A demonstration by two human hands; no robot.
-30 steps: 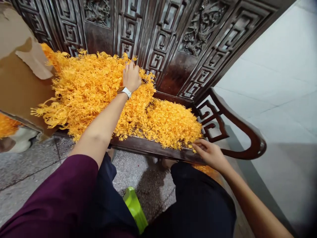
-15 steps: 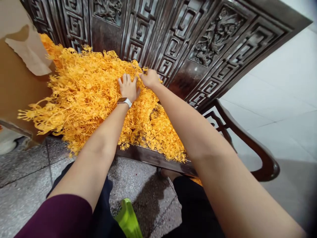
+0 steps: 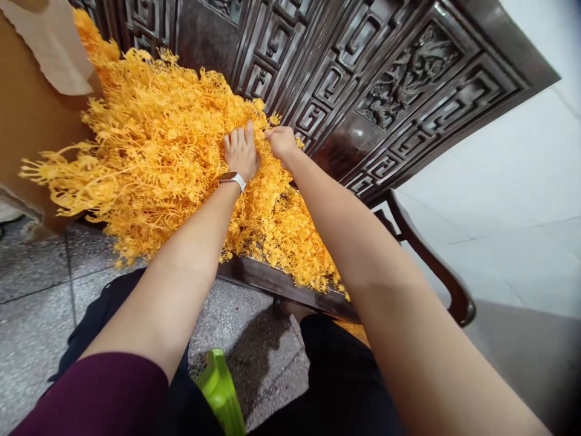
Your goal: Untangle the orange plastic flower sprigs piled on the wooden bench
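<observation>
Two hands are working the top of a heap of orange plastic sprigs that is covering the dark carved bench. You are pressing your left hand flat on the pile, fingers spread and gripping nothing, a watch sitting on that wrist. You are curling your right hand just beside it, its fingers pinching a sprig at the heap's back edge, near the bench's carved backrest. A green stool is showing between your knees on the speckled floor.
</observation>
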